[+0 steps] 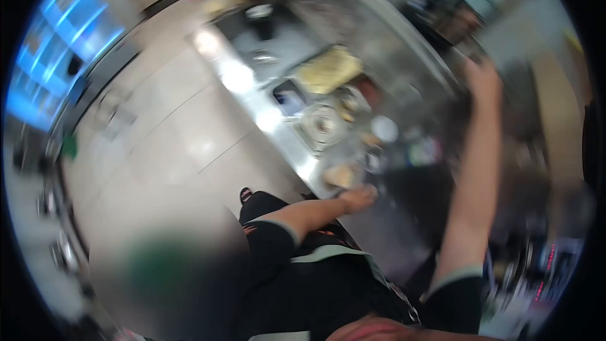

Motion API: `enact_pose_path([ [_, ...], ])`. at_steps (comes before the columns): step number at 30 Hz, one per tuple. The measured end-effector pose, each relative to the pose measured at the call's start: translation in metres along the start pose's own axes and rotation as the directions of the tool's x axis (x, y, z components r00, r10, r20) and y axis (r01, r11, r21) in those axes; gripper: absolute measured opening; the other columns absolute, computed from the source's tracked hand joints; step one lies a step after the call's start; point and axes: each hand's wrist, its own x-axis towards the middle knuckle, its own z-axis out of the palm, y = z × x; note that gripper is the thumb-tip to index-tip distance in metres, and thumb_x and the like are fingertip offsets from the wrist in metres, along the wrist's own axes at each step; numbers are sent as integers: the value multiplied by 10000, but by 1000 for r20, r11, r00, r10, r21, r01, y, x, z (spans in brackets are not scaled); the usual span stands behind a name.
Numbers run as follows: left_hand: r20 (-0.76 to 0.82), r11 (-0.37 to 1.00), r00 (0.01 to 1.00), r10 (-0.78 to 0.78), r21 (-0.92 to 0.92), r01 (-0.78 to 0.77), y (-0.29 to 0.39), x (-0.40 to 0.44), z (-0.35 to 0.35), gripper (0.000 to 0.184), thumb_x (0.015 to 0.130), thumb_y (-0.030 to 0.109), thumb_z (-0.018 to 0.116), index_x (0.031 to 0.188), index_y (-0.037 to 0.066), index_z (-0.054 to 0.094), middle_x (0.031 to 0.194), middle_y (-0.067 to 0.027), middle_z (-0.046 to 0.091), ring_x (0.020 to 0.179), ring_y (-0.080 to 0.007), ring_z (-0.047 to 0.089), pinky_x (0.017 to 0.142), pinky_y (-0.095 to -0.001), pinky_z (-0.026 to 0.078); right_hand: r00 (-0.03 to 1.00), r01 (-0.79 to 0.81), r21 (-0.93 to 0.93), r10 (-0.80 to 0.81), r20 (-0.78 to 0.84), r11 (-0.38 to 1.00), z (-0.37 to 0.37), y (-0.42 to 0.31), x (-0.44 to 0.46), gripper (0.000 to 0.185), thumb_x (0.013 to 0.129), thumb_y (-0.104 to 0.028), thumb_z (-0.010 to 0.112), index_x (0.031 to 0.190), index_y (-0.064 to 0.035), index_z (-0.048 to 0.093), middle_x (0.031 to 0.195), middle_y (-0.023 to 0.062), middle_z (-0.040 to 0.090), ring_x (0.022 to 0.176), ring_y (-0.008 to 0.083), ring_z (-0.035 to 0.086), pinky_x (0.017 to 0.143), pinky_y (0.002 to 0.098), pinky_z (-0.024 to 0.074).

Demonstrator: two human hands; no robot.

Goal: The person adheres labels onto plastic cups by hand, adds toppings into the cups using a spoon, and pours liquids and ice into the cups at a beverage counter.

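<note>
Motion blur smears much of the head view. My left hand [358,198] is low over the near edge of the metal counter [252,104], beside a pale tan item [339,175]. Its fingers are too blurred to read. Stretched far out on the right, my right hand [483,79] appears closed at a greyish thing [470,49] that I cannot make out. Between the arms lie a round white lid or dish [384,129] and a clear square container [322,125].
A yellow tray-like item [329,69] and a dark phone-like rectangle [289,98] are farther along the counter. Tiled floor [177,126] runs along its left side. Bright blue-lit shelves [60,44] stand at far left. A large blur [170,265] covers the lower left.
</note>
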Motion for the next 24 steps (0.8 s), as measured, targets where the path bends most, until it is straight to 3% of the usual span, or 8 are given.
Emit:
enact_pose_path([
  [9, -261, 961, 959, -110, -275, 35, 22, 11, 36, 217, 840, 179, 650, 1031, 81, 678, 1218, -152, 559, 1049, -361, 621, 836, -460, 544, 917, -62, 697, 317, -243, 714, -105, -26, -124, 436, 979, -268, 587, 1366, -71, 554, 1214, 81, 595, 1065, 132, 564, 847, 245, 406],
  [12, -47, 633, 977, -206, -768, 97, 60, -78, -34, 239, 790, 211, 735, 971, 64, 681, 1043, -138, 640, 935, -309, 655, 770, -428, 538, 978, 122, 895, -204, -35, 430, -84, -82, -221, 364, 998, -349, 508, 1185, -48, 592, 834, 114, 655, 639, 244, 583, 596, 381, 504],
  [13, 5, 479, 1000, -23, -878, 16, 54, -120, -67, 280, 753, 230, 779, 939, 54, 666, 921, -126, 673, 876, -282, 662, 740, -410, 533, 910, 44, 850, -372, 183, 525, -69, -67, -242, 383, 1003, -366, 488, 1248, -74, 529, 812, 79, 607, 606, 225, 511, 650, 430, 494],
  [14, -27, 316, 997, -74, -949, -2, 52, -166, -85, 316, 712, 262, 813, 905, 57, 671, 842, -109, 674, 839, -264, 662, 717, -398, 527, 582, -693, 678, -363, 727, 247, -48, -38, -249, 407, 1007, -407, 465, 1269, -100, 513, 826, 105, 629, 610, 246, 533, 653, 436, 505],
  [17, -232, 262, 886, -401, -956, -132, 34, -351, -151, 374, 691, 306, 846, 912, 55, 679, 841, -99, 682, 843, -227, 661, 717, -377, 521, 154, -776, 397, -463, 873, 490, 47, -115, -372, 537, 943, -260, 645, 1415, -87, 453, 866, -3, 550, 609, 53, 459, 524, 178, 399],
  [19, -510, 503, 480, -713, -850, -156, 27, -478, -167, 404, 746, 307, 824, 1001, 51, 643, 915, -93, 679, 892, -193, 648, 730, -347, 526, -42, -868, 125, -323, 945, 480, 111, -146, -435, 568, 941, -284, 651, 1407, -40, 437, 910, 27, 592, 622, 73, 480, 514, 207, 399],
  [21, -191, 189, -23, -981, -980, 67, 53, -626, -175, 388, 813, 300, 783, 1076, 73, 611, 980, -100, 658, 900, -193, 639, 747, -339, 527, -159, -828, -33, -177, 971, 560, 163, -167, -492, 489, 962, -296, 621, 1363, -54, 479, 868, 28, 605, 620, 70, 484, 518, 223, 410],
  [24, -296, -132, -740, -603, -878, 460, 78, -835, -61, 362, 803, 222, 732, 1078, 30, 599, 1116, -165, 629, 1040, -321, 615, 884, -402, 493, -270, -663, -187, 1, 963, 725, 214, -203, -554, 407, 961, -278, 616, 1286, -52, 526, 839, 33, 610, 625, 89, 508, 517, 239, 417],
])
